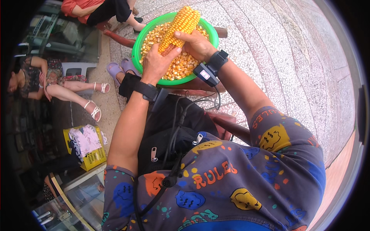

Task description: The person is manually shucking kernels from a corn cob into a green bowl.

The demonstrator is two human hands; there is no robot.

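Both hands grip an ear of dried yellow corn (181, 24) that tilts up and away over a green plastic basket (213, 31). My left hand (157, 62) is at the cob's lower end, its thumb by a patch of reddish bare cob (168, 49) where kernels are gone. Higher along the cob's right side, my right hand (199, 44) presses with the thumb over the kernel rows; its other fingers are hidden behind. Loose corn kernels (179, 68) fill the basket under the hands. Each wrist wears a black strapped device (206, 73) with a cable.
The basket rests on a reddish wooden support (196, 86). Black cables (180, 119) hang over my lap. On the left, a seated person (37, 75) faces inward; another person (95, 11) sits at the top. A yellow crate (99, 156) holding cloth stands near glass cases (83, 190).
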